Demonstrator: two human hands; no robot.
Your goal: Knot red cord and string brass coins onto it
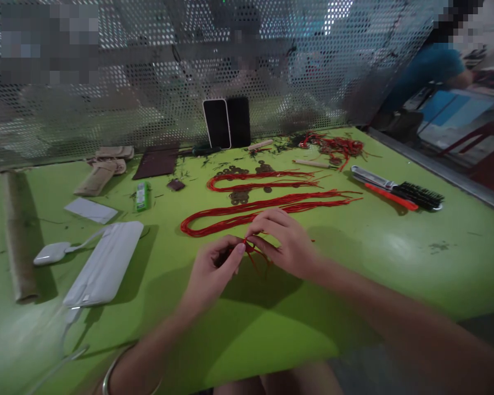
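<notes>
Both my hands meet over the green table (296, 334), pinching one short red cord (253, 263) between them. My left hand (216, 269) grips it between thumb and forefinger. From the other side, my right hand (286, 241) is closed on the same cord near a small knot or loop, whose details are too small to make out. Loose ends hang below the fingers. Just beyond my hands lies a long folded bundle of red cords (193, 227). A second, shorter bundle (214, 181) lies behind it, among several dark round coin-like pieces (239, 196).
To the left are a white pouch (107, 263), a white case (52, 253), a green box (141, 196) and a brown tube (18, 236). At right lie a hairbrush (420, 195) and tangled red cords (341, 145). Phones (217, 123) lean on a perforated metal screen (156, 82). A person in blue (424, 71) sits beyond.
</notes>
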